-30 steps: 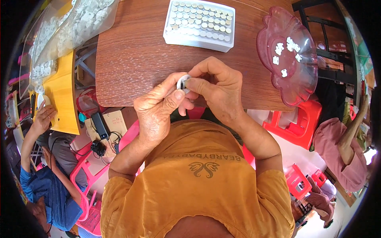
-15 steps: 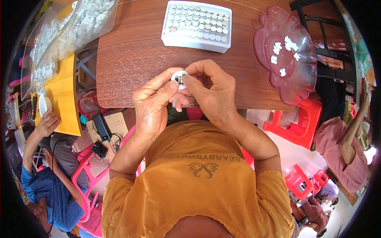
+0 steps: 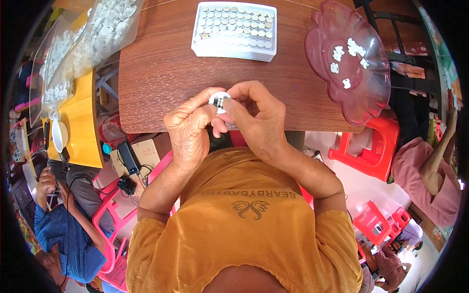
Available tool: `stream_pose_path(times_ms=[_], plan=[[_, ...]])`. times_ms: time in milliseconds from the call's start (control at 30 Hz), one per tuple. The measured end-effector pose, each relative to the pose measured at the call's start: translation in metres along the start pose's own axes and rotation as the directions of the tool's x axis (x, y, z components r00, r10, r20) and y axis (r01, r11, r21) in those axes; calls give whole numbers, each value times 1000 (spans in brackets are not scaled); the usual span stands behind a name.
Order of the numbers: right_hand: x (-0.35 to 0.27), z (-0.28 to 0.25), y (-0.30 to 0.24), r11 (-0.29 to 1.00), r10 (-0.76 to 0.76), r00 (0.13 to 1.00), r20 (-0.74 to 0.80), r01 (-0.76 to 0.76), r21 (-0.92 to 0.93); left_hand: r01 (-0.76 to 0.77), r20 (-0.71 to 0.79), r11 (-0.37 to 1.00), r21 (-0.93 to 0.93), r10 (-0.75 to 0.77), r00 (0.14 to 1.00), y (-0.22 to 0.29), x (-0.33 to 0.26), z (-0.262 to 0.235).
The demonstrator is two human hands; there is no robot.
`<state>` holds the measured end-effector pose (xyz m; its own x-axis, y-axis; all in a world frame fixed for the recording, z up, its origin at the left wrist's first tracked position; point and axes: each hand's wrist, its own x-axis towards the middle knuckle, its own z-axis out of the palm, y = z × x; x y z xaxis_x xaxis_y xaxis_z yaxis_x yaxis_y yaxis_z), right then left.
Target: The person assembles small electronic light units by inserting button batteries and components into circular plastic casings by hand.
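Over the table's near edge, my left hand (image 3: 189, 128) pinches the rim of a small round white plastic piece (image 3: 212, 99) between thumb and forefinger. Dark and metallic parts show inside it. My right hand (image 3: 261, 122) is closed at the piece's right side, its thumb and forefinger pressed on it; whether they also hold a smaller part is hidden. Beyond the hands stands a white tray (image 3: 233, 51) with rows of round silvery button cells (image 3: 238, 24). To the right lies a scalloped, see-through red dish (image 3: 320, 51) with several small white plastic parts (image 3: 346, 83).
Clear bags of white parts (image 3: 110, 29) and a white bowl (image 3: 59, 136) are on a yellow table (image 3: 83, 132) at left. Nearby, another person (image 3: 73, 234) sits on a pink chair. A red stool (image 3: 364, 151) stands right, beside a person in pink (image 3: 420, 180).
Both hands stay on the round piece, with slight finger movement. The view has shifted a little. At left, the other person's hand has left the white bowl and drawn back toward their body.
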<state>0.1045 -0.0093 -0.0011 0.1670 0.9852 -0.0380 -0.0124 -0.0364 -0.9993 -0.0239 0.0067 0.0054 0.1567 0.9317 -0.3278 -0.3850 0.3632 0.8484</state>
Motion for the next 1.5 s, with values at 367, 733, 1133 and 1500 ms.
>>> stream_pose_path(times_ms=[367,733,1133,1500], plan=[[-1,2,0,996,-80,996,-33,78,-39,-15,-100,998,-60,9,995,-10,7,4],[0,-13,-2,991,93,996,-18,-91,95,116,15,993,1,-116,993,-2,8,14],[-23,-97,-45,753,-407,913,-27,318,-577,3,-12,974,227,0,1000,-2,9,12],[37,-226,-36,258,-152,986,68,106,-960,77,20,979,186,-83,996,-9,7,20]])
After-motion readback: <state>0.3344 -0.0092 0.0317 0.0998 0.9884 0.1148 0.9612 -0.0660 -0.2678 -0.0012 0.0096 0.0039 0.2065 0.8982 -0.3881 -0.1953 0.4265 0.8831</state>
